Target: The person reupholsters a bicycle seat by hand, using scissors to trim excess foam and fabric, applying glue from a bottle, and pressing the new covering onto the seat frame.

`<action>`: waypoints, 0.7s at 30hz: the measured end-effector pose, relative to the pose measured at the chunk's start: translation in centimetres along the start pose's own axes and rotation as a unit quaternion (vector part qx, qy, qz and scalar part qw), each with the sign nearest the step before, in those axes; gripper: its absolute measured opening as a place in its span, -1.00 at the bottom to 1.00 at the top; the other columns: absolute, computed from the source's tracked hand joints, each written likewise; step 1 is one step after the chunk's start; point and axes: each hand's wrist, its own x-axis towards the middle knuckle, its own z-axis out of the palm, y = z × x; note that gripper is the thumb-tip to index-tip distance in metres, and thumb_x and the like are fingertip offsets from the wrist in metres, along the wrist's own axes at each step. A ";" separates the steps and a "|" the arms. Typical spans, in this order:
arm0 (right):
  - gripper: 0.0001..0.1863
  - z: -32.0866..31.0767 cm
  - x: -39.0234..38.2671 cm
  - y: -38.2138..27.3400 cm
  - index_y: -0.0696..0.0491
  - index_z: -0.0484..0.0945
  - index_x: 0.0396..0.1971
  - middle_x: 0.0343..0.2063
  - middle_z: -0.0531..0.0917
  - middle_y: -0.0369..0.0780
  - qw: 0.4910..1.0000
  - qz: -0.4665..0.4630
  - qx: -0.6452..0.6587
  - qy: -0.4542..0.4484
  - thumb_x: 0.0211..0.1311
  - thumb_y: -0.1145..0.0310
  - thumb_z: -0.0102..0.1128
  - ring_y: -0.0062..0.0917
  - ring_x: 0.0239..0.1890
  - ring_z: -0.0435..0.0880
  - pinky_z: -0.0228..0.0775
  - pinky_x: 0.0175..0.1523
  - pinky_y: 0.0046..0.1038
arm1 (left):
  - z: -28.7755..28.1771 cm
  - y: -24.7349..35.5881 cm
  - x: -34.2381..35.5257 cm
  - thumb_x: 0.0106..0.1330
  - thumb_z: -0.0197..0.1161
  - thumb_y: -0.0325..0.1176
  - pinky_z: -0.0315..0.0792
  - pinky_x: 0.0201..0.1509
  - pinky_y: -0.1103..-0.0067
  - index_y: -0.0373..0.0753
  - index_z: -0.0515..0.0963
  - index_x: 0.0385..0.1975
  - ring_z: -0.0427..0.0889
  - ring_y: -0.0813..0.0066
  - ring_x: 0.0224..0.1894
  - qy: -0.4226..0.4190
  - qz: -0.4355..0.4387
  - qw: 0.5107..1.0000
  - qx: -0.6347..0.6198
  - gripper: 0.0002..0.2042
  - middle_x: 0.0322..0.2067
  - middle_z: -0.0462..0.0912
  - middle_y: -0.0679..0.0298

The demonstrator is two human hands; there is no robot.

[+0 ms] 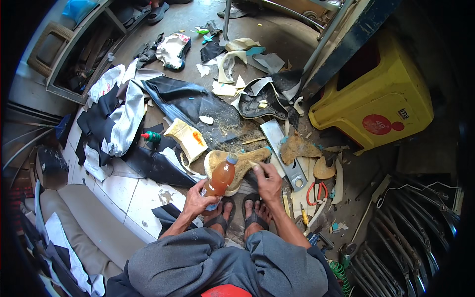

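Note:
My left hand (200, 197) is closed around a clear plastic bottle (221, 177) of orange-brown liquid, with a pale blue cap on top. The bottle leans slightly to the right. My right hand (267, 182) is closed, thumb and fingers pinched together; what they hold, if anything, I cannot make out. Just beyond both hands lies a tan, saddle-shaped padded piece (247, 161), wide at its left end and narrow at its right. The bottle hides part of it. A yellowish foam block (187, 140) with an orange stain rests to its left.
Black sheet material (193, 101) and scraps cover the floor ahead. A metal straightedge (284, 154), red-handled pliers (317, 193) and a yellow-handled tool (304, 215) lie right of my feet. A yellow plastic stool (376, 99) stands right, metal frames (396, 237) below it. Left lies a green bottle (152, 136).

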 end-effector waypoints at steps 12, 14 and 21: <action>-0.66 0.0 2.7 -2.6 0.19 0.68 -0.05 -0.27 0.69 -0.17 0.995 0.006 0.039 -0.096 0.35 0.24 0.28 -0.50 -0.25 0.65 0.44 -0.11 -0.50 | -0.2 1.9 -0.3 -0.06 0.50 -0.30 0.54 -0.11 0.41 -0.21 0.63 -0.04 0.72 0.34 -0.26 0.021 -0.033 0.996 0.086 -0.51 -0.27 0.77 0.13; -0.67 0.2 2.6 -2.7 0.19 0.69 -0.06 -0.28 0.68 -0.18 0.994 0.004 0.040 -0.102 0.36 0.25 0.27 -0.49 -0.26 0.64 0.44 -0.12 -0.50 | -0.4 1.7 -0.3 -0.06 0.51 -0.29 0.54 -0.12 0.41 -0.21 0.63 -0.05 0.72 0.33 -0.27 0.026 -0.024 0.995 0.092 -0.51 -0.27 0.77 0.14; -0.71 -0.2 1.9 -4.3 0.18 0.68 -0.06 -0.29 0.68 -0.23 0.982 -0.039 0.083 -0.162 0.39 0.29 0.24 -0.55 -0.27 0.61 0.43 -0.11 -0.50 | -0.4 2.3 -0.2 -0.07 0.51 -0.26 0.53 -0.11 0.42 -0.21 0.63 -0.10 0.71 0.30 -0.27 0.044 -0.036 0.988 0.147 -0.53 -0.29 0.76 0.14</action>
